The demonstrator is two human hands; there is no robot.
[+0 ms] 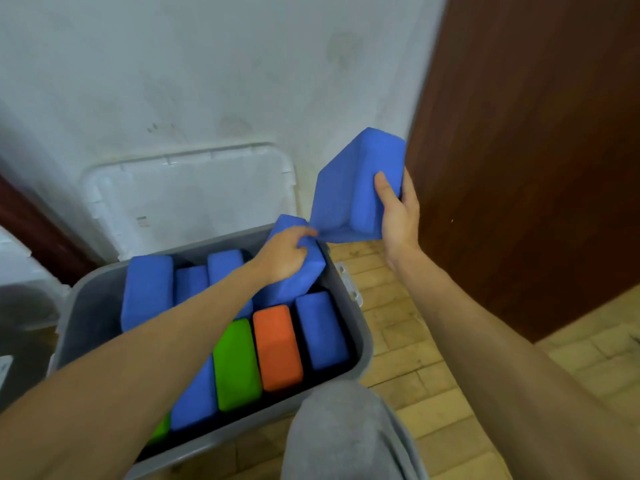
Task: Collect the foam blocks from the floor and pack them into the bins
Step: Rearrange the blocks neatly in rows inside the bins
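Observation:
A grey bin (365,344) stands on the floor, holding several blue foam blocks (147,289), a green block (237,365) and an orange block (277,348), all on edge. My left hand (284,254) grips a tilted blue block (298,278) at the bin's far right corner, partly inside the bin. My right hand (398,213) holds another blue block (349,188) in the air, above and to the right of the bin.
The bin's white lid (194,195) leans against the pale wall behind it. A dark brown door (540,150) stands at the right. My grey-trousered knee (346,431) is at the bin's near edge. Yellowish tiled floor (415,358) lies to the right.

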